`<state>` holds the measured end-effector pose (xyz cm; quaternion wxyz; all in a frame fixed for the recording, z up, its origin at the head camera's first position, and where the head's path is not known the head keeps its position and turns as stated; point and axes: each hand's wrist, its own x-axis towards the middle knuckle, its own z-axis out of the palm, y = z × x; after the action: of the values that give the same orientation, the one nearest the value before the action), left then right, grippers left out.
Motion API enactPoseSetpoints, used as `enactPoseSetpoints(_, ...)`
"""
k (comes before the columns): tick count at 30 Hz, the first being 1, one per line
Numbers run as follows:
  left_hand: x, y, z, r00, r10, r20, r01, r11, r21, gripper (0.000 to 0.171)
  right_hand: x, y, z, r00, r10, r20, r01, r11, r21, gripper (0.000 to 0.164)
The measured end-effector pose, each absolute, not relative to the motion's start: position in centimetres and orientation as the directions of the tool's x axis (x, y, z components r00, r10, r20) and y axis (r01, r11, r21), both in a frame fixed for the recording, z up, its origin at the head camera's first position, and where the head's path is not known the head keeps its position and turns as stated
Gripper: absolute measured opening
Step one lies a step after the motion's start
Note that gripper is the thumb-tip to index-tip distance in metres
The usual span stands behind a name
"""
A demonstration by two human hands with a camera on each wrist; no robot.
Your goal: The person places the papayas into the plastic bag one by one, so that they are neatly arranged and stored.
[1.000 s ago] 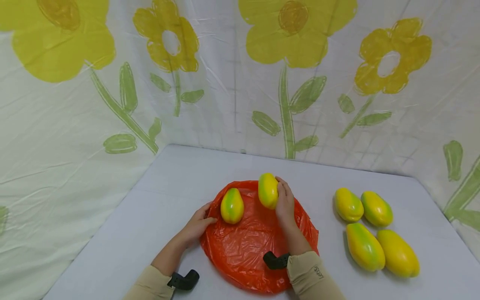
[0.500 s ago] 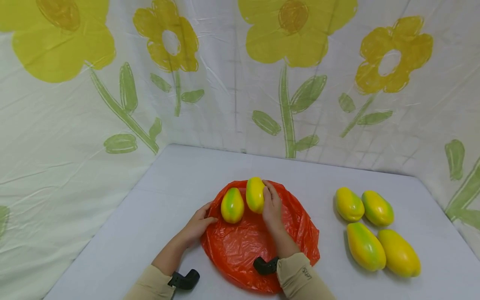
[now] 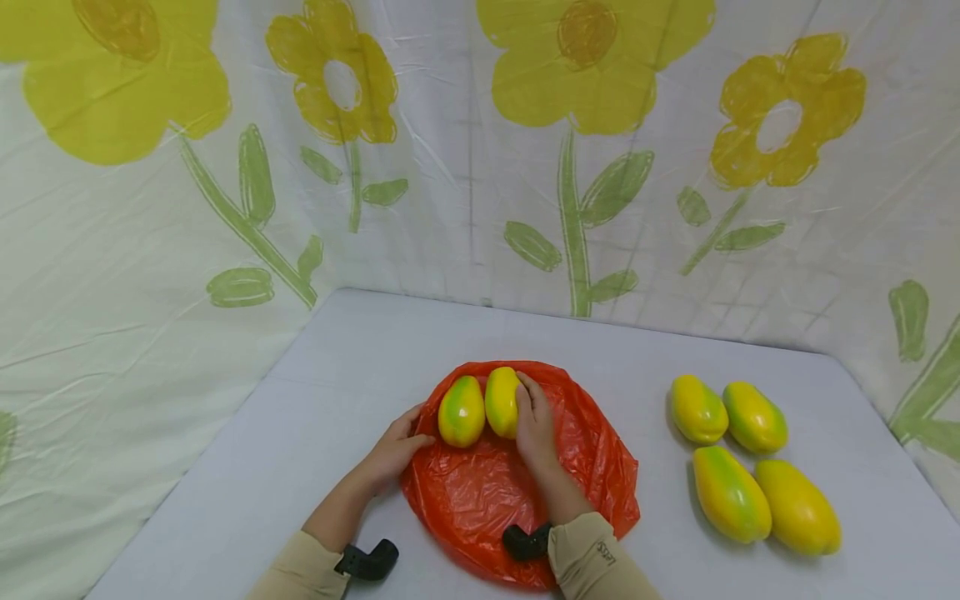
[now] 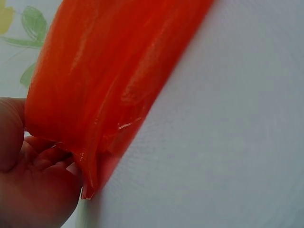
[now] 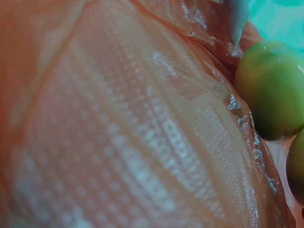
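A red plastic bag (image 3: 480,500) is spread into a round, shallow hollow on the table. My left hand (image 3: 393,450) grips its left edge, thumb inside and fingers outside; the left wrist view shows the thumb (image 4: 9,135) at the red film. Inside the bag, near its far side, lies a yellow papaya (image 3: 461,412) with a green stripe. Close to its right, my right hand (image 3: 536,421) holds a second papaya (image 3: 501,402) from the right side. In the right wrist view, crinkled red film (image 5: 142,118) fills most of the picture; that hand's grip is hardly visible there.
Several more papayas (image 3: 731,494) lie in a group on the white table (image 3: 315,367) to the right of the bag. A white curtain (image 3: 450,233) printed with yellow flowers hangs behind and left of the table. Black wrist cameras (image 3: 369,560) sit on both wrists.
My right hand has carried its papaya leftward and down into the bag, close to the first one. The left hand keeps its place on the bag's edge.
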<state>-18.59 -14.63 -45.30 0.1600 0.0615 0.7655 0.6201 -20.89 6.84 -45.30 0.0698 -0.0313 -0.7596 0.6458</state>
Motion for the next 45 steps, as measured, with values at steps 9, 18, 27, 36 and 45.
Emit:
enactPoseSetpoints(9, -18.6, -14.7, -45.4, -0.938, 0.312, -0.151, -0.085, 0.215, 0.973, 0.055, -21.0, 6.8, -45.8, -0.993, 0.117, 0.016, 0.007, 0.187, -0.982, 0.044)
enactPoseSetpoints(18, -18.7, -14.6, -45.6, -0.947, 0.281, -0.157, -0.099, 0.21, 0.973, 0.054, -21.1, 6.8, -46.0, -0.994, 0.105, 0.022, -0.001, 0.204, -0.979, 0.045)
enactPoseSetpoints(27, -18.7, -14.7, -45.6, -0.942, 0.297, -0.156, -0.09, 0.223, 0.971, 0.054, -21.2, 7.3, -45.7, -0.995, 0.094, 0.026, -0.003, 0.229, -0.973, 0.048)
enactPoseSetpoints(36, -18.7, -14.7, -45.7, -0.945, 0.287, -0.155, -0.092, 0.222, 0.971, 0.054, -21.0, 9.5, -44.1, -0.999, 0.033, -0.013, 0.02, 0.227, -0.974, 0.058)
enactPoseSetpoints(45, -18.6, -14.6, -45.5, -0.943, 0.292, -0.16, -0.098, 0.215, 0.972, 0.054, -20.2, 14.6, -41.8, -0.998, -0.048, 0.03, -0.043, 0.295, -0.954, 0.068)
